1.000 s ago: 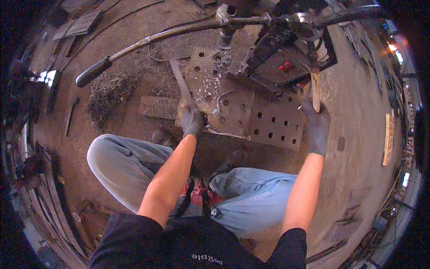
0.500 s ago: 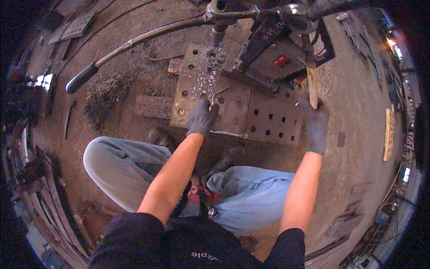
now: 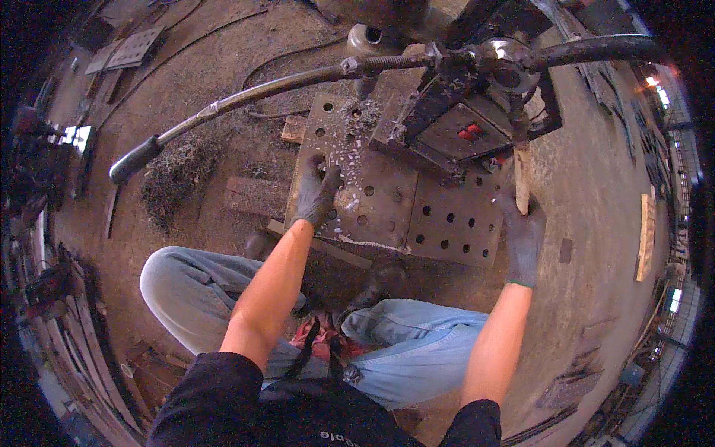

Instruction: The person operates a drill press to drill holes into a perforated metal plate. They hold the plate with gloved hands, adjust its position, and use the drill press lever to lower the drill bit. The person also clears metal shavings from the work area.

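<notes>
A brown steel plate (image 3: 380,220) with rows of round holes lies in front of me, small bright metal chips (image 3: 348,165) scattered over its left part. Over those chips is my gloved left hand (image 3: 319,197), thumb and finger apart in a curve, with nothing visible between them. At the right, my gloved right hand (image 3: 521,242) is closed around the lower end of a wooden handle (image 3: 522,175). That handle hangs from the hub of a dark drilling machine (image 3: 465,127) standing on the plate.
A long bent lever (image 3: 253,95) with a dark grip reaches left across the top. Curly metal shavings (image 3: 179,175) are heaped on the ground at left. A wooden block (image 3: 295,129) touches the plate's left side. A wooden board (image 3: 646,238) lies far right.
My left hand has moved left and opened; the thin hooked rod it held no longer shows. Chips are spread nearer to me on the plate. My right hand stays on the handle.
</notes>
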`<action>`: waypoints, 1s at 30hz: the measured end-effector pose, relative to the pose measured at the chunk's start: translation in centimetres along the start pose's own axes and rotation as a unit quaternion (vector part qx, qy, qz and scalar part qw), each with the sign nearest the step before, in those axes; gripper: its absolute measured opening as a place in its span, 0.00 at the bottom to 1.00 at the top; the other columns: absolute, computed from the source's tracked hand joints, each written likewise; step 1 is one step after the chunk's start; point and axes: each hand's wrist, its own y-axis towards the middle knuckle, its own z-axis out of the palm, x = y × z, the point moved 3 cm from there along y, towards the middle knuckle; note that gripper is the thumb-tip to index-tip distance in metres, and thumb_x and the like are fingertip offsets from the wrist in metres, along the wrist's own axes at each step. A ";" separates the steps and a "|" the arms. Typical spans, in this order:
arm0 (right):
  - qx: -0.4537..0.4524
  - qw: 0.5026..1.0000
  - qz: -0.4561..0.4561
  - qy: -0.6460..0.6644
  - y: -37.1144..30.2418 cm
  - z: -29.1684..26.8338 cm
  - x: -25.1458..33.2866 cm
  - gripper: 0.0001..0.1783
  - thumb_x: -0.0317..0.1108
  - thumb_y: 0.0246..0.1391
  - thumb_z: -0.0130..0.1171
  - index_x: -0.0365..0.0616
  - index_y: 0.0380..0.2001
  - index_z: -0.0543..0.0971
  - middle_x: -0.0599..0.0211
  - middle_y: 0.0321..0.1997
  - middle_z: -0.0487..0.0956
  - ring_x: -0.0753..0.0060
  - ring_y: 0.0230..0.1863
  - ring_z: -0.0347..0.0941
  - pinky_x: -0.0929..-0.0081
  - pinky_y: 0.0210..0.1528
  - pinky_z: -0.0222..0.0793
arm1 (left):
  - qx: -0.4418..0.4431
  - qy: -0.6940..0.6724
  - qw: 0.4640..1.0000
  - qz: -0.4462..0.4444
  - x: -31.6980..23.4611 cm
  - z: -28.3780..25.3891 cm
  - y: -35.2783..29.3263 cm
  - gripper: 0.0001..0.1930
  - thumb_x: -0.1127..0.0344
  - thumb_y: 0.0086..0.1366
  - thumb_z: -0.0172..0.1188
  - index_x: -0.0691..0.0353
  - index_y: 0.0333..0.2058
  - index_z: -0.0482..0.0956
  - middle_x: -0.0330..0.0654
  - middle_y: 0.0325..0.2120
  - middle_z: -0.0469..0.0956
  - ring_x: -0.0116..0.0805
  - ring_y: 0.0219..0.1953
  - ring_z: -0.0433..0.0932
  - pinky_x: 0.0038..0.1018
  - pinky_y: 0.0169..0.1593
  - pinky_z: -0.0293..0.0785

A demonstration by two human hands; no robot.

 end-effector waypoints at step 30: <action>-0.005 0.998 -0.024 -0.051 0.3 -0.1 -0.7 0.20 0.39 0.50 0.70 0.36 0.41 0.81 0.68 0.36 0.80 0.75 0.38 0.73 0.73 0.43 0.70 | -0.019 0.099 0.976 0.191 -2.2 0.8 12.0 0.23 0.50 0.68 0.56 0.61 0.53 0.79 0.53 0.48 0.82 0.47 0.51 0.80 0.35 0.55 0.71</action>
